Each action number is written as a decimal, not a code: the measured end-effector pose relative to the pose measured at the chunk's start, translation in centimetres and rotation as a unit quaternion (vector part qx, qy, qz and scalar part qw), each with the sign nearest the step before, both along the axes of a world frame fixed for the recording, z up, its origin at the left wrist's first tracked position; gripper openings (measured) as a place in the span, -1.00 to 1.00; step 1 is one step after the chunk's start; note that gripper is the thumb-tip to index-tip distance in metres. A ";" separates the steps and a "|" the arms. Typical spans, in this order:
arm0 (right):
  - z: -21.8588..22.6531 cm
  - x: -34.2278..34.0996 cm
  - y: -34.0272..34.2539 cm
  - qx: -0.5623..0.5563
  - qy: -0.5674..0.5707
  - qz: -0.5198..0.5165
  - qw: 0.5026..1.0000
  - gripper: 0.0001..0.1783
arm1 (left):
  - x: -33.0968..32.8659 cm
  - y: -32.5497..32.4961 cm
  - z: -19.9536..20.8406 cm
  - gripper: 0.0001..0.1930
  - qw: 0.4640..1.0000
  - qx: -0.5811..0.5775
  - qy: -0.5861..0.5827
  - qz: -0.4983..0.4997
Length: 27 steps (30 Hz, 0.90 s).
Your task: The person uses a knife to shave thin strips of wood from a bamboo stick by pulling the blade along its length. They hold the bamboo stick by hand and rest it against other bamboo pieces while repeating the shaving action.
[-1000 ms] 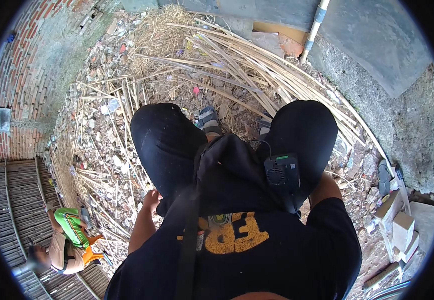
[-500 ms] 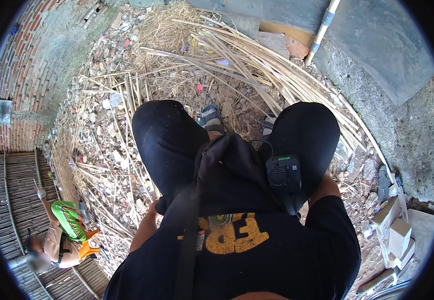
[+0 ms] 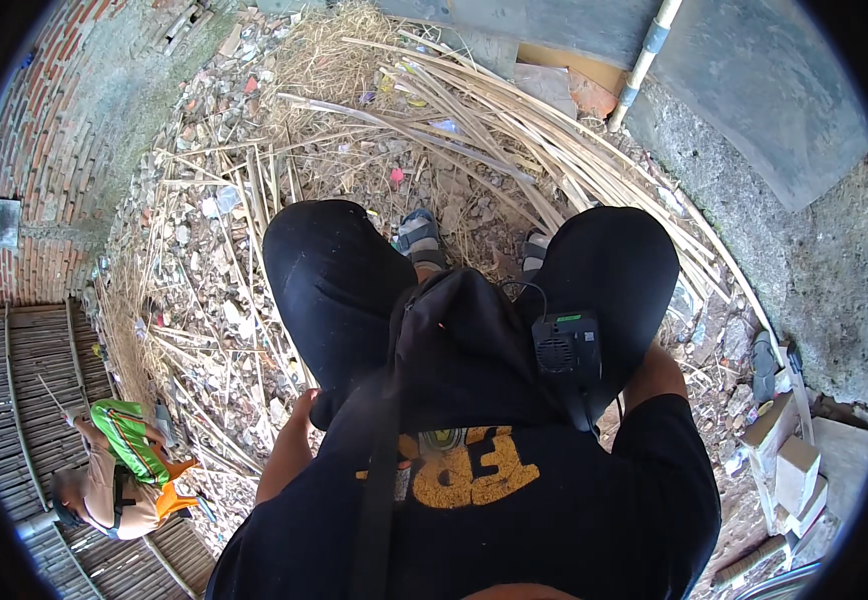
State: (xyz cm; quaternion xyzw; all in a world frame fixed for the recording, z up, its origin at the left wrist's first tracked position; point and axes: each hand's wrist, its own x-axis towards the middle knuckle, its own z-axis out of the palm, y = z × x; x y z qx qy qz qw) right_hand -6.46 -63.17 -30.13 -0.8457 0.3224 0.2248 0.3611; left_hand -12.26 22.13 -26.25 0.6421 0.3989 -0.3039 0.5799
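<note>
I sit with knees bent, in dark trousers (image 3: pixel 329 290) and a dark shirt. My left hand (image 3: pixel 303 408) is beside my left thigh, touching or close to it, and its fingers are mostly hidden. On the other side, my right forearm (image 3: pixel 656 376) reaches down behind my right thigh, which covers the hand. A black boxy device (image 3: pixel 567 343) with a cable lies on my lap next to a dark cloth or bag (image 3: pixel 459 335). My feet, in grey strapped sandals (image 3: pixel 420 238), rest on the ground between my knees.
Long split bamboo strips (image 3: pixel 544 150) lie ahead and to the right on rubble-strewn ground. Pale blocks (image 3: pixel 796 474) and a sandal (image 3: pixel 765 367) are at the right, by a concrete wall (image 3: pixel 784 260). Another person (image 3: pixel 124 475) sits at the left near a bamboo-slat panel (image 3: pixel 44 380).
The other person's arm has drawn in toward their lap, with a thin stick in hand, and their head has shifted. My left hand has moved up slightly.
</note>
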 end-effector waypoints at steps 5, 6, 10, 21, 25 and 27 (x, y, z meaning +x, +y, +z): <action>0.5 -0.8 -0.8 -0.017 0.000 -0.011 1.000 -0.54 | 1.0 -3.5 0.1 -0.68 0.991 0.081 -0.042 -0.101; 0.5 -0.8 -0.8 -0.017 0.000 -0.011 1.000 -0.54 | 1.0 -3.7 0.3 -0.68 0.987 0.101 -0.040 -0.116; 0.6 -1.0 -0.8 -0.016 0.001 -0.011 1.000 -0.54 | 1.1 -4.1 0.6 -0.68 0.977 0.145 -0.023 -0.152; 1.3 -1.5 -1.1 -0.027 0.001 -0.018 0.999 -0.55 | 0.3 -3.5 -1.9 -0.67 0.966 0.171 -0.004 -0.195; 1.6 -1.6 -1.1 -0.033 -0.001 -0.017 0.999 -0.55 | -0.2 -1.9 -4.5 -0.67 0.961 0.177 0.005 -0.214; 1.9 -1.7 -1.3 -0.037 -0.003 -0.018 0.999 -0.55 | -0.5 -1.3 -6.0 -0.67 0.959 0.175 0.005 -0.222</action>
